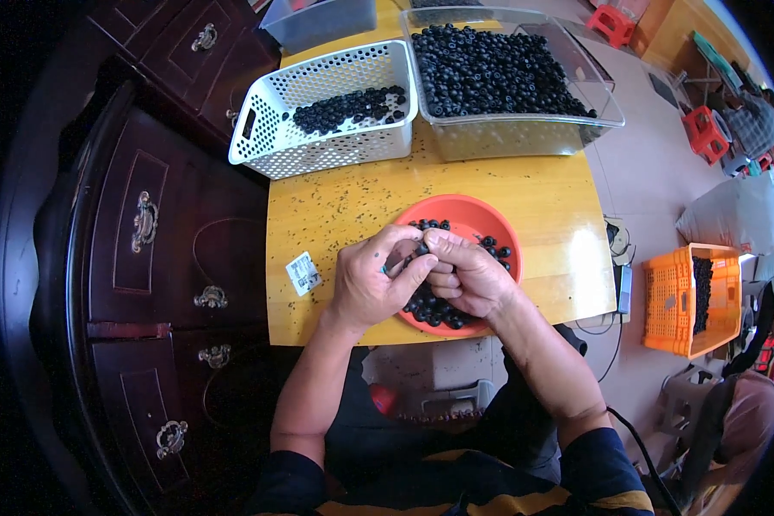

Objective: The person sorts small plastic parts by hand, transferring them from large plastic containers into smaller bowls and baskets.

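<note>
My left hand (363, 282) and my right hand (477, 277) meet above a round orange-red bowl (456, 206). Between the left thumb and fingers a small round black bead-like piece (422, 248) is pinched. The right thumb and fingertips press together against it; whether they hold anything of their own is hidden. A speck of teal shows at the left fingers, too small to name. Several more black bead-like pieces (439, 314) lie in the bowl, partly covered by my hands.
Behind the bowl stand a white perforated basket (327, 159) and a clear plastic bin (507, 138), both holding black pieces. Dark crumbs and a white printed paper (303, 273) lie on the yellow table (568, 224). Dark drawers (181, 232) border the left. An orange crate (669, 301) is at right.
</note>
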`<state>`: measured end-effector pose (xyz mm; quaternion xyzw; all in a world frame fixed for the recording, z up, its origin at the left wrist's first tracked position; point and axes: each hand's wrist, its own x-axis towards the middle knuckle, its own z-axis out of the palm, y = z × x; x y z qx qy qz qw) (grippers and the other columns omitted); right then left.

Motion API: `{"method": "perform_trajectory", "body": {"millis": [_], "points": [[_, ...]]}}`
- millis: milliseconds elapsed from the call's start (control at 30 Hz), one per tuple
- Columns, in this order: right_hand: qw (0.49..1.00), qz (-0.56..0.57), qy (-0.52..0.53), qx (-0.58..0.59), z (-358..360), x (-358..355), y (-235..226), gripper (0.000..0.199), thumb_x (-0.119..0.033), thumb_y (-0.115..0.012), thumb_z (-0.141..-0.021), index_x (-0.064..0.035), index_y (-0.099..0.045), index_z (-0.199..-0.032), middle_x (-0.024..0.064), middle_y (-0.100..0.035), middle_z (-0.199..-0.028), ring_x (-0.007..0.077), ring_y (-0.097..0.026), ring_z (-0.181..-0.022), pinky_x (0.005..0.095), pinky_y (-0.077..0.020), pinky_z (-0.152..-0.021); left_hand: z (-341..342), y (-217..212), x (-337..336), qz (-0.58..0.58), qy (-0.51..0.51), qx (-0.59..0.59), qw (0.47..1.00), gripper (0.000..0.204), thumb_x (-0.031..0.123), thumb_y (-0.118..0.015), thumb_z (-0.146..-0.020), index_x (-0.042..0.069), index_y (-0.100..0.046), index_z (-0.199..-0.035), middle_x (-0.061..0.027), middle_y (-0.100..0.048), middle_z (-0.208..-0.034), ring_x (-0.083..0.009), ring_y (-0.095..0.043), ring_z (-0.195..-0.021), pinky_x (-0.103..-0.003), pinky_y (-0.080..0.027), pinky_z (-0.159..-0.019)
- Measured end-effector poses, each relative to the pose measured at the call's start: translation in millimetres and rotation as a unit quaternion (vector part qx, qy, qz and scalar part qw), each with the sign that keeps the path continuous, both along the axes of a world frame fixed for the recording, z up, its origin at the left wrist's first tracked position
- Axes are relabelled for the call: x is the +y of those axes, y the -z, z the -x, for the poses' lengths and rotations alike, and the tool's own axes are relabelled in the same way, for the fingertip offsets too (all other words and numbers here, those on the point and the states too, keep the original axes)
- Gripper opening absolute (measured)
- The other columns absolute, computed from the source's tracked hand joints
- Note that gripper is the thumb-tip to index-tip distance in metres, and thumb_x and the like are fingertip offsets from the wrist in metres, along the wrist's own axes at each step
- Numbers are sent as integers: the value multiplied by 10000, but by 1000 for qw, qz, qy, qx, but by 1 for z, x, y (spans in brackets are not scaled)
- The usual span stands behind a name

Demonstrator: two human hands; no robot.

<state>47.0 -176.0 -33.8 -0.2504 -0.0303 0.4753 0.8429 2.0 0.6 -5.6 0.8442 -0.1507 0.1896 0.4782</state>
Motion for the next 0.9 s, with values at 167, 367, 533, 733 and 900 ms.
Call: {"method": "perform_trajectory", "body": {"millis": [167, 367, 533, 733, 900], "points": [[1000, 16, -3, -11, -1, 2, 1, 210, -329, -559, -1058, -131, -582, -991, -106, -398, -686, -1, -298, -517, 177, -217, -430, 3, -5, 1, 30, 2, 49, 998, 203, 86, -774, -860, 41, -661, -1023, 5, -549, -634, -85, -510, -554, -261, -409, -521], [997, 74, 25, -3, -6, 3, 1, 265, -373, -510, -1070, -129, -586, -1000, -102, -388, -679, 9, -300, -523, 180, -221, -441, -1, -11, 6, 24, -24, 57, 998, 167, 63, -771, -846, 30, -678, -981, 53, -488, -611, -24, -428, -569, -228, -354, -518], [994, 60, 83, 45, -16, -12, 11, 356, -443, -508, -1056, -99, -582, -1008, -71, -394, -701, 37, -325, -537, 178, -251, -436, -49, -80, 27, -159, -162, 83, 970, 283, 303, -724, -894, 56, -690, -1028, -108, -618, -652, -251, -637, -580, -392, -489, -550], [981, -34, 129, 141, -20, -13, 7, 411, -425, -492, -1064, -38, -607, -1136, 26, -561, -871, 117, -490, -697, 231, -430, -584, -61, -89, 43, -109, -239, -78, 962, 424, 304, -731, -914, 42, -636, -1233, -97, -633, -692, -233, -641, -610, -382, -498, -595], [976, -119, 121, 138, -16, -13, 2, 517, -443, -435, -1072, 4, -566, -1295, 184, -630, -1297, 316, -625, -1192, 432, -517, -1034, 1, -51, -9, -90, -68, 98, 989, 308, 121, -786, -852, 60, -689, -1137, -21, -610, -673, -103, -566, -581, -284, -474, -562]]}}
